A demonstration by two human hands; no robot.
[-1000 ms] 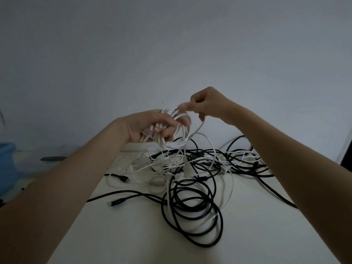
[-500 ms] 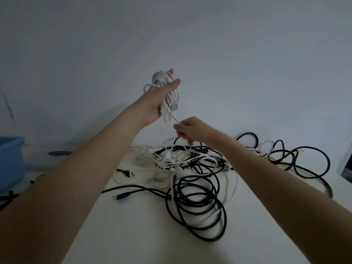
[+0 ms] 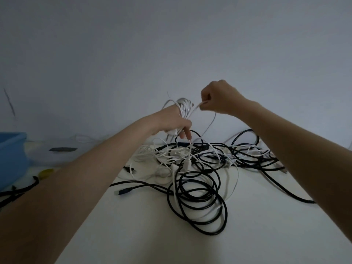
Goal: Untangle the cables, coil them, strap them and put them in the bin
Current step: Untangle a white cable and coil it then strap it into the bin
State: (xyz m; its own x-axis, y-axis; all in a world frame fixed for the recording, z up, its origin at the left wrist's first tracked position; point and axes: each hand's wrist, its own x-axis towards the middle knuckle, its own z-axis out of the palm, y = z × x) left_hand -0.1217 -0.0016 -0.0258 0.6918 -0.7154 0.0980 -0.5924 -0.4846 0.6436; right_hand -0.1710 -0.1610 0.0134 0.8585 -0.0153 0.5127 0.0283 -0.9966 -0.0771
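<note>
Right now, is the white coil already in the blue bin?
No, the left hand holds the white coil above the table; the blue bin stands far left.

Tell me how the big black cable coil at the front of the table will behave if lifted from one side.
The black cable coil would probably flop and lose its shape: its loops lie loose with no strap. It may well drag others along, since white cable crosses it. Likely not heavy, being thin.

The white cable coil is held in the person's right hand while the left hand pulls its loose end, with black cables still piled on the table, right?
Not quite: the head view shows the white cable coil in the left hand; the right hand pinches its loose end. The black cables do lie piled on the table.
</note>
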